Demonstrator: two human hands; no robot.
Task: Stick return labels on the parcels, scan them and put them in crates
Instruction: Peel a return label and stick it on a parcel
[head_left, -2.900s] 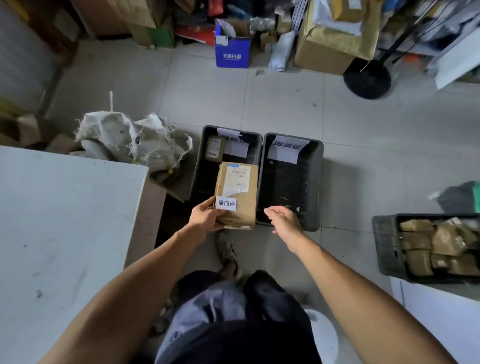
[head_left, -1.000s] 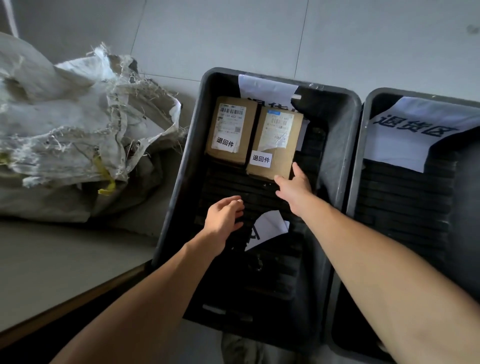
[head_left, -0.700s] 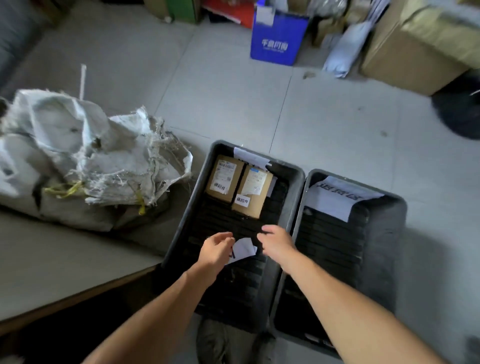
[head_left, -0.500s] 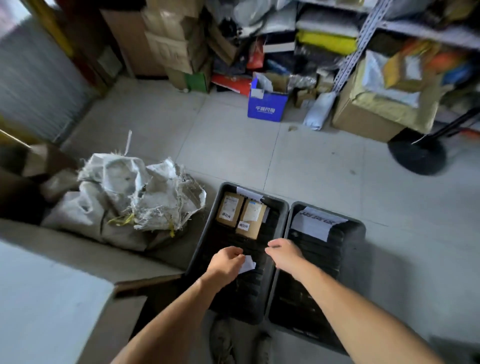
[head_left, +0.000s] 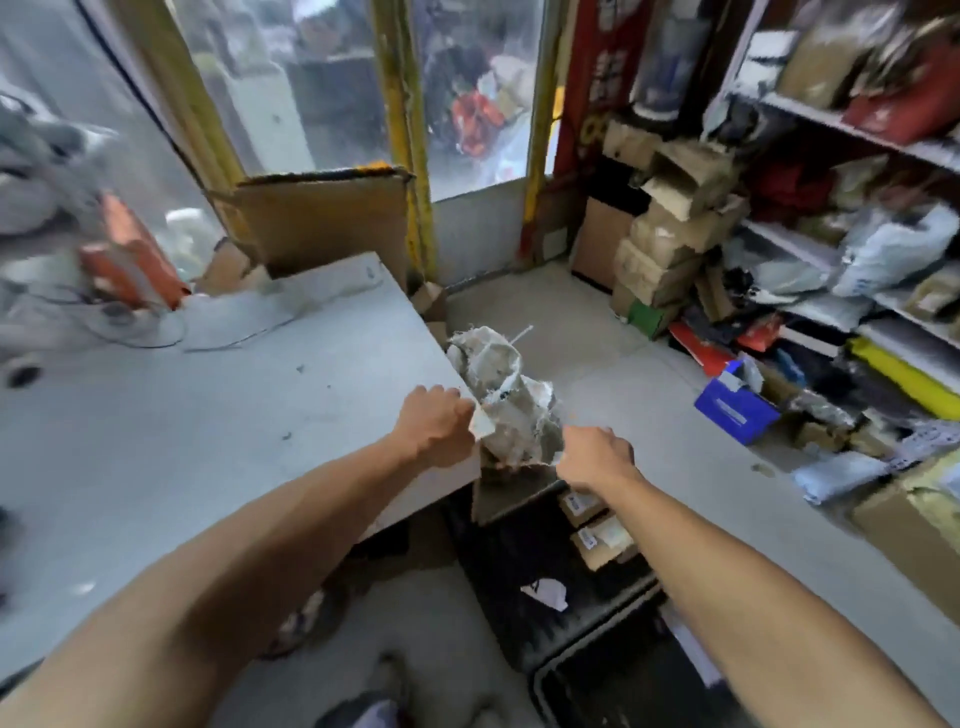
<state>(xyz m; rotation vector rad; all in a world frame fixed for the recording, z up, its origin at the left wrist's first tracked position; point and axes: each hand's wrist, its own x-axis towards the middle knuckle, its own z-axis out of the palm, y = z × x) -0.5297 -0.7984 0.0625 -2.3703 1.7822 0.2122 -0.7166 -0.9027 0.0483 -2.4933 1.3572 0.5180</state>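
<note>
Left fingers (head_left: 457, 402) pinching white slip (head_left: 481, 423) beside torn sack (head_left: 506, 410); right fingers' state untellable

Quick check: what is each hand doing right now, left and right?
Left hand: fingers curled, pinching a small white slip of paper over the table's edge.
Right hand: loosely curled, nothing visible in it.

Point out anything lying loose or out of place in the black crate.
A loose white scrap of paper lies crumpled on the floor of the black plastic crate, apart from the two brown cardboard parcels, stuck to nothing.
</note>
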